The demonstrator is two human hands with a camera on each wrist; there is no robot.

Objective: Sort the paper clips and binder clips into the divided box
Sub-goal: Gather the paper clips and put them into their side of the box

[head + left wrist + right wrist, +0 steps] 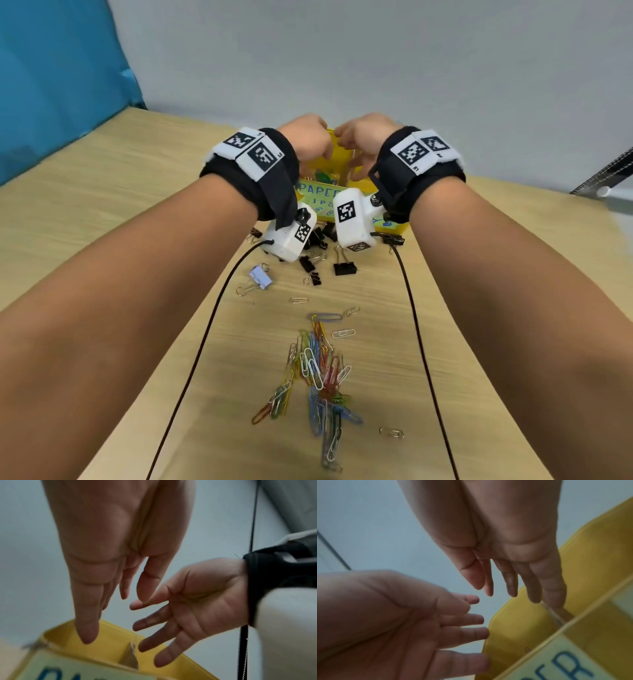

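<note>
From the head view, a pale wood-grain counter runs to a grey-white wall, with a teal panel at the far left. A yellow divided box with a lettered label sits at the counter's far side; the left hand and right hand hover over it, close together. Just in front of the box lie black binder clips, too overlapped and hidden by the wrist cameras to count, and one pale lilac binder clip to the left. Nearer the person lies one tangled heap of coloured paper clips, too many to count, with about five loose silver ones around it. In the left wrist view, the left hand points its straight fingers down at the box, holding nothing, and the right hand is spread, palm empty. In the right wrist view, two empty hands show again, right hand with fingers extended over the box, left hand relaxed beside it.
</note>
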